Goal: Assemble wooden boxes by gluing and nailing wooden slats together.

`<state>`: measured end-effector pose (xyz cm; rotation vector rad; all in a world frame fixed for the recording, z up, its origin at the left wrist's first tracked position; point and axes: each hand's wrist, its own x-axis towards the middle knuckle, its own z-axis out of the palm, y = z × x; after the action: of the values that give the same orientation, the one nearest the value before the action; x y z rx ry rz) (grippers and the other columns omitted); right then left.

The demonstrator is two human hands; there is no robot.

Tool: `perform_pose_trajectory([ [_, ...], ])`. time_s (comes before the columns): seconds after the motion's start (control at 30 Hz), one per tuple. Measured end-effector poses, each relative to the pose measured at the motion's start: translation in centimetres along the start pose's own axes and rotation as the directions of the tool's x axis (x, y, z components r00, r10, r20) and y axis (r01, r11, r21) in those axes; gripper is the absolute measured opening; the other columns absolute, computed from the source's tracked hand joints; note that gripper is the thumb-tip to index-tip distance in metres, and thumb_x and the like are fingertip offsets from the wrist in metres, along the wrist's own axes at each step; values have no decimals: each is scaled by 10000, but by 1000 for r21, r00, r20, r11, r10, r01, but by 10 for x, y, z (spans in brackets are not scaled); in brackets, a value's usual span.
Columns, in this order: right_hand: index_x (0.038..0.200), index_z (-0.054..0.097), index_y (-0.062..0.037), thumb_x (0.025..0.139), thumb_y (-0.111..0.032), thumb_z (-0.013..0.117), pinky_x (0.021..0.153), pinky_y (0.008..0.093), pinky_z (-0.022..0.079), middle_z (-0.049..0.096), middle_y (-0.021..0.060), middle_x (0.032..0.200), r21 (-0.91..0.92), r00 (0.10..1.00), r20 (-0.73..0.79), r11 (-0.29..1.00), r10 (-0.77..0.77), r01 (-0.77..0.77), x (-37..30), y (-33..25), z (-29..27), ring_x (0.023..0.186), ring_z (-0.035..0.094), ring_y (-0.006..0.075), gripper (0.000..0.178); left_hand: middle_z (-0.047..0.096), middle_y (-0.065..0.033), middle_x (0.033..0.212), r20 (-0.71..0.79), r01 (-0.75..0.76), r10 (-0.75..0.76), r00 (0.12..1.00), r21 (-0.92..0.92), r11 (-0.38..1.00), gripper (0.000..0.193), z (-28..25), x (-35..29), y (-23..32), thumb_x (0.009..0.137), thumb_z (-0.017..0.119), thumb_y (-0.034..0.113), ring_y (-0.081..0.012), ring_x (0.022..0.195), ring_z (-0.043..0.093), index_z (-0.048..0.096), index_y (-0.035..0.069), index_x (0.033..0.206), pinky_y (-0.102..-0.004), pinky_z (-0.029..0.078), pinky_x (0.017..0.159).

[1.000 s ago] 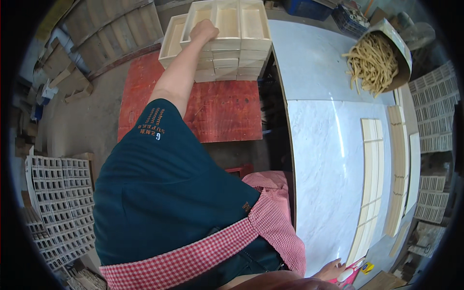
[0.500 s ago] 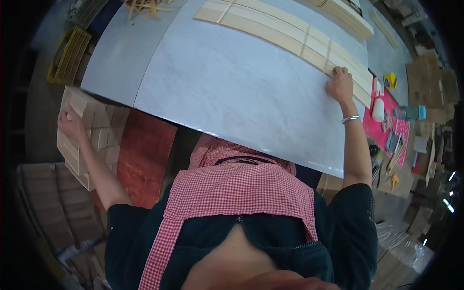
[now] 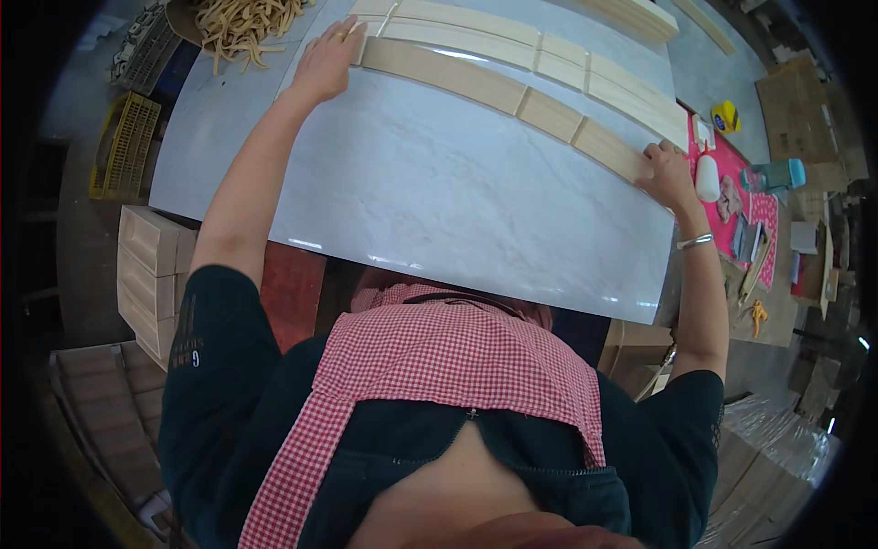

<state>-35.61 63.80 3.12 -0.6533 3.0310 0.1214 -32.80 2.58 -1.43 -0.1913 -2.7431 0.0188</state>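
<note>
Wood strips (image 3: 512, 87) lie in end-to-end rows on marble table (image 3: 439, 201); left hand (image 3: 327, 59) & right hand (image 3: 668, 169) press flat, fingers open, on near row's ends, gripping nothing — alignment looks nearly done.

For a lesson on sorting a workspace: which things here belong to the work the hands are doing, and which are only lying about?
In the work:
- left hand on the row's left end
- right hand on its right end
- row of wooden slats
- marble tabletop

Lying about:
- pile of pale strips
- yellow crate
- stacked wooden boxes
- white bottle
- pink mat

Marble table (image 3: 439, 192) bare before wood strips (image 3: 512, 87).
</note>
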Motion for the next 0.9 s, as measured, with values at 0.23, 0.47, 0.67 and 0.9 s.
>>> perform_pose_trajectory([
  [0.23, 1059, 629, -51, 835, -156, 677, 687, 432, 527, 691, 154, 891, 93, 989, -36, 986, 140, -137, -21, -13, -44, 767, 658, 371, 252, 691, -132, 1194, 598, 73, -94, 796, 60, 996, 430, -52, 14, 8, 818, 501, 30, -379, 1065, 635, 603, 94, 1231, -441, 509, 883],
  [0.47, 1117, 640, -83, 833, -81, 576, 660, 508, 512, 684, 221, 799, 350, 974, -126, 927, 188, -134, -60, -106, -32, 722, 662, 434, 291, 716, -156, 1070, 600, 31, 68, 797, -152, 988, 365, -83, -56, 55, 826, 500, 44, -395, 930, 655, 598, 67, 1177, -461, 518, 801],
  [0.67, 1096, 673, -41, 854, -45, 596, 592, 413, 488, 623, 134, 729, 580, 987, -151, 813, 56, 43, -69, -161, -1, 580, 559, 289, 254, 697, -171, 1121, 335, 109, 41, 941, -417, 902, 497, -65, -95, 71, 813, 502, 29, -365, 880, 644, 568, 44, 1305, -407, 519, 818],
  [0.9, 947, 703, -41, 831, -236, 760, 689, 350, 496, 630, 91, 747, 391, 936, -251, 858, -247, 332, -85, -231, -14, 648, 589, 254, 234, 583, -54, 812, 560, 551, -81, 825, -764, 336, 315, -73, -107, 120, 951, 636, 206, -99, 594, 482, 595, 75, 1235, -226, 426, 530],
])
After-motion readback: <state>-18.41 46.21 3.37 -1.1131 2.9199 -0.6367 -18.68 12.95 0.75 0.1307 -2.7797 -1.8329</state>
